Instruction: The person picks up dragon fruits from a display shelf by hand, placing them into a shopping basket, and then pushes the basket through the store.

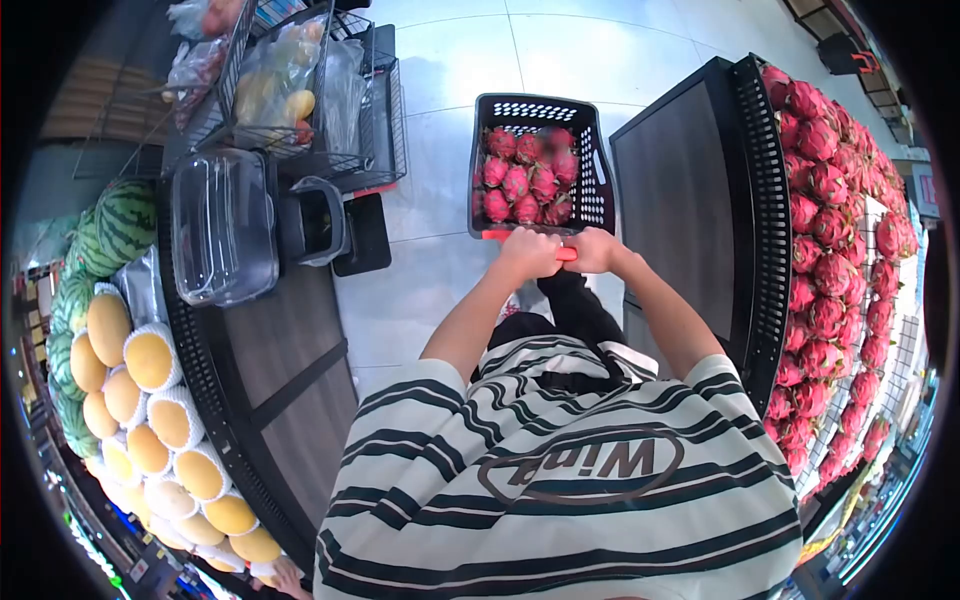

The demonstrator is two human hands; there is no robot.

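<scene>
A black plastic basket (592, 160) with an orange-red handle (567, 254) holds several pink dragon fruits (518, 182). It sits just ahead of me over the pale floor. My left hand (527, 254) and my right hand (597, 250) are both closed around that handle, side by side. My striped shirt fills the lower middle of the view.
A black display shelf (680, 190) to the right is stacked with dragon fruits (825, 230). To the left a dark counter (290, 350) carries yellow melons in foam nets (150, 400), watermelons (115, 225), a clear plastic lid box (222, 225) and wire baskets of bagged fruit (285, 80).
</scene>
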